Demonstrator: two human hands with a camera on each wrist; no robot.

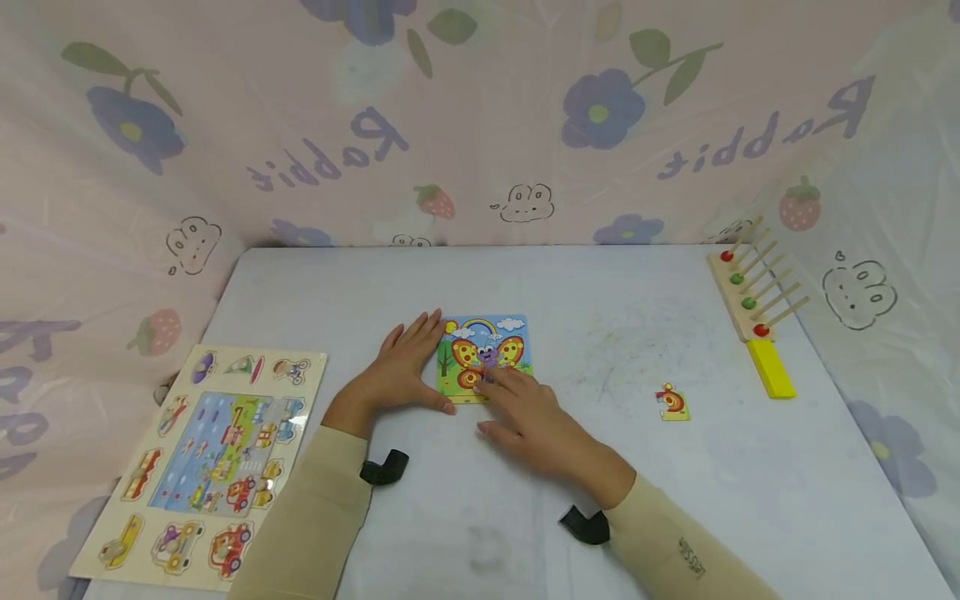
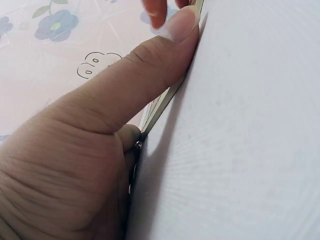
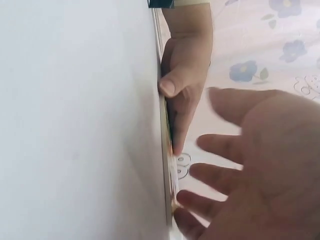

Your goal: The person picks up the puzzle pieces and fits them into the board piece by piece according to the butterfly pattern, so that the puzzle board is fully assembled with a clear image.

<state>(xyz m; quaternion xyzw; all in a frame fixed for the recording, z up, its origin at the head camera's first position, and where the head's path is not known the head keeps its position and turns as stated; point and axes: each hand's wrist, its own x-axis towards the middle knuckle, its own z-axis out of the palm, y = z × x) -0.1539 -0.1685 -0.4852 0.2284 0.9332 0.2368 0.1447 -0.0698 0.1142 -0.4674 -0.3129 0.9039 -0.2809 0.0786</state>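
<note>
A square butterfly jigsaw puzzle (image 1: pixel 487 333) lies flat on the white table, with a rainbow and clouds along its top. My left hand (image 1: pixel 401 367) is spread at its left side, fingers along the left edge and thumb by the lower left corner. In the left wrist view, that thumb (image 2: pixel 145 65) rests against the puzzle's thin edge. Over the lower right part hovers or rests my right hand (image 1: pixel 532 417), its fingers extended and hiding that area. The right wrist view shows these fingers (image 3: pixel 220 177) apart from each other, close above the board; contact is unclear.
A loose puzzle piece (image 1: pixel 675 402) with a red and yellow wing pattern lies to the right. At the left is a large vehicle puzzle board (image 1: pixel 307 375). A wooden peg rack with beads (image 1: pixel 738 292) and a yellow block (image 1: pixel 772 369) stand near the right edge.
</note>
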